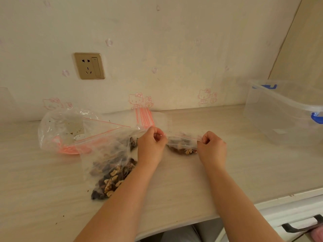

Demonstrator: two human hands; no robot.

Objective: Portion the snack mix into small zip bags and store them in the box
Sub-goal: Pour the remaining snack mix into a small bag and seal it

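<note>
Snack mix (111, 179) — cashews, walnuts and dark pieces — lies in a large clear zip bag (104, 154) on the left half of a pale wood-grain tabletop (174, 180), which runs back to a wall with cartoon-cat wallpaper and a gold power socket (89, 66). The large bag's red-lined mouth gapes toward the left, away from the hands. At the far right, close to the wall, stands a clear plastic box (279, 116) with blue latches, well apart from the bags; bare tabletop stretches between it and the hands, and more lies open toward the near edge. A stack of empty small zip bags (145, 117) with red seal lines rests against the wall, just behind the hands. In the middle, a small zip bag (182, 144) holding a portion of the mix sits on the tabletop. The left hand (152, 145) pinches the left end of its seal strip, and the right hand (211, 146) pinches the right end — both with fingers curled tightly on the plastic.
</note>
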